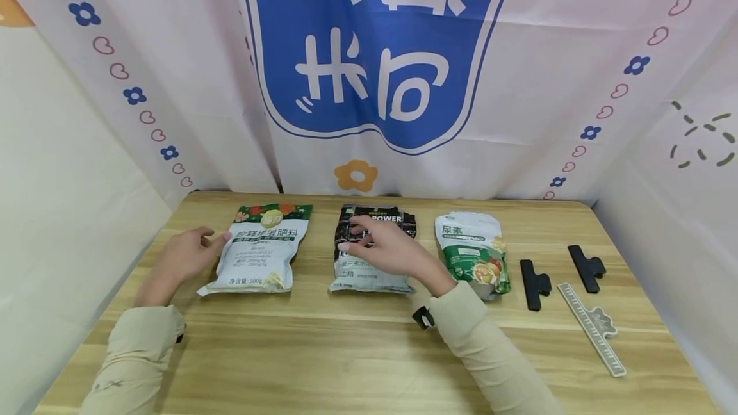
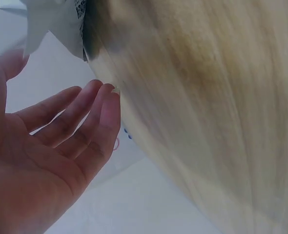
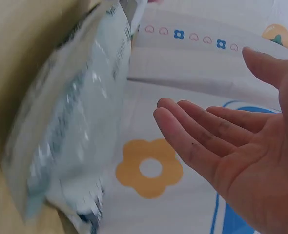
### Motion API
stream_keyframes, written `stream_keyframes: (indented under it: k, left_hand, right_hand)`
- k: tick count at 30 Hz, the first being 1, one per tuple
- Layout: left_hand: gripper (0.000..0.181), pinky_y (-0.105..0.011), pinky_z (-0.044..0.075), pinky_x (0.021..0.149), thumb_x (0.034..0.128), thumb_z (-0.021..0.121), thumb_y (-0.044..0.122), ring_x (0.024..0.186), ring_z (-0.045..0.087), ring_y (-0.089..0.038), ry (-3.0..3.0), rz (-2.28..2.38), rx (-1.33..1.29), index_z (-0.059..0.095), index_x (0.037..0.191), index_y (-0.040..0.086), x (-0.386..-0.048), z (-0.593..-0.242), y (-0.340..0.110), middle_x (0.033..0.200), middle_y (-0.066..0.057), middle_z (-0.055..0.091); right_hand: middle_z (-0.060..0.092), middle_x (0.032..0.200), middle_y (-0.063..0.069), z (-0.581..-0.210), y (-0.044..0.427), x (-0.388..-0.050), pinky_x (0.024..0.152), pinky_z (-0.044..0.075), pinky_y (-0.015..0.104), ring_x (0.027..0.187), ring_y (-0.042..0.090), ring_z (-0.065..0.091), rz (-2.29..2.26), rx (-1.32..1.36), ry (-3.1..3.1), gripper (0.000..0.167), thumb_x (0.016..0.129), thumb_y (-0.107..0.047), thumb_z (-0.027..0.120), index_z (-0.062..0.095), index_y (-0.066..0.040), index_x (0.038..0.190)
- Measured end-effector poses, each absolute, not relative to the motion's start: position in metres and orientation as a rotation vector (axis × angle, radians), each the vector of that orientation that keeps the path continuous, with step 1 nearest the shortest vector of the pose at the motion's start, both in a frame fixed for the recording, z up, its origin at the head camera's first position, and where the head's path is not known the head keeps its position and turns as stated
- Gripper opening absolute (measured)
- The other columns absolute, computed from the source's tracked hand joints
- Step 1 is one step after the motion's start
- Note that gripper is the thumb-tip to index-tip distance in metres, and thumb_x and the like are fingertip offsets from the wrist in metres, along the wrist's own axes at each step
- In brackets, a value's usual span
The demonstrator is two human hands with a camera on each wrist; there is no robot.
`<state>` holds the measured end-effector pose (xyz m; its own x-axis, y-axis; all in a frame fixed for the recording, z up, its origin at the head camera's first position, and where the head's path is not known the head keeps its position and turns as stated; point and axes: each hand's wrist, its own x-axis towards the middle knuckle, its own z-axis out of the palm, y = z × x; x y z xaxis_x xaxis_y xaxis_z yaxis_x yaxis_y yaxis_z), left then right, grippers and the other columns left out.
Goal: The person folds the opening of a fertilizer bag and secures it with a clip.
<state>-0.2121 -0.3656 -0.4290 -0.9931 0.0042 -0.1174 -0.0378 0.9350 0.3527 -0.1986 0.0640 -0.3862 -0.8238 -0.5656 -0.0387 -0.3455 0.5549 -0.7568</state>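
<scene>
In the head view my left hand (image 1: 187, 255) is beside the left edge of a white and green fertilizer bag (image 1: 256, 255), its fingers loosely bent. A corner of a pale bag (image 2: 56, 24) shows near the thumb in the left wrist view. Over the middle bag, a black and silver fertilizer bag (image 1: 369, 277), hovers my right hand (image 1: 389, 245), hiding part of its print. The right wrist view shows this hand's fingers (image 3: 197, 129) extended and apart from the bag (image 3: 80, 122). Neither hand holds anything.
A white and green bag (image 1: 473, 252) with fruit print lies right of the middle one. Two black clips (image 1: 536, 285) and a long pale ruler-like clip (image 1: 590, 328) lie at the table's right. Behind the wooden table (image 1: 300, 364) hangs a printed curtain (image 1: 230, 114).
</scene>
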Motion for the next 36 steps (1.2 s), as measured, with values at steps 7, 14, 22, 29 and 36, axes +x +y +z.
stream_keyframes:
  k: [7, 14, 22, 29, 36]
  left_hand:
    - [0.085, -0.060, 0.058, 0.088, 0.1080, 0.037, 0.062, 0.112, 0.068, -0.051, 2.936, 0.662, -0.088, 0.050, 0.144, -0.014, -0.213, -0.430, -0.367, 0.128, -0.037, 0.067]
    - [0.085, -0.036, 0.062, 0.073, 0.1084, 0.038, 0.061, 0.085, 0.077, -0.023, 2.876, 0.805, -0.133, 0.052, 0.142, -0.015, -0.212, -0.431, -0.366, 0.124, -0.034, 0.070]
    - [0.085, -0.035, 0.067, 0.073, 0.1088, 0.039, 0.060, 0.092, 0.078, -0.025, 2.806, 0.914, -0.173, 0.050, 0.143, -0.017, -0.212, -0.435, -0.365, 0.130, -0.038, 0.066]
    - [0.089, -0.032, 0.068, 0.073, 0.1082, 0.039, 0.061, 0.093, 0.076, -0.021, 2.724, 0.998, -0.227, 0.045, 0.146, -0.019, -0.214, -0.436, -0.365, 0.129, -0.037, 0.066]
    - [0.092, -0.030, 0.068, 0.075, 0.1080, 0.037, 0.062, 0.094, 0.073, -0.018, 2.665, 1.014, -0.234, 0.042, 0.147, -0.021, -0.214, -0.432, -0.361, 0.125, -0.034, 0.067]
  right_hand:
    - [0.062, 0.149, 0.018, -0.393, 0.045, -0.197, 0.109, 0.059, 0.043, 0.128, 0.026, 0.068, -1.192, -0.775, 2.467, 0.068, 0.106, -0.043, 0.062, 0.042, -0.007, 0.160]
    - [0.064, 0.147, 0.012, -0.396, 0.023, -0.194, 0.104, 0.060, 0.036, 0.123, 0.021, 0.070, -1.206, -0.776, 2.454, 0.065, 0.106, -0.046, 0.061, 0.045, -0.009, 0.157]
    - [0.069, 0.138, 0.014, -0.408, -0.003, -0.194, 0.088, 0.064, 0.028, 0.103, 0.026, 0.078, -1.340, -0.655, 2.313, 0.063, 0.105, -0.043, 0.064, 0.050, -0.007, 0.154]
    - [0.069, 0.136, 0.016, -0.423, -0.022, -0.197, 0.084, 0.066, 0.035, 0.096, 0.027, 0.079, -1.436, -0.510, 2.172, 0.069, 0.103, -0.042, 0.067, 0.048, 0.000, 0.153]
    - [0.070, 0.136, 0.016, -0.435, -0.040, -0.196, 0.088, 0.065, 0.033, 0.096, 0.021, 0.078, -1.475, -0.401, 2.109, 0.071, 0.102, -0.043, 0.069, 0.047, 0.000, 0.154]
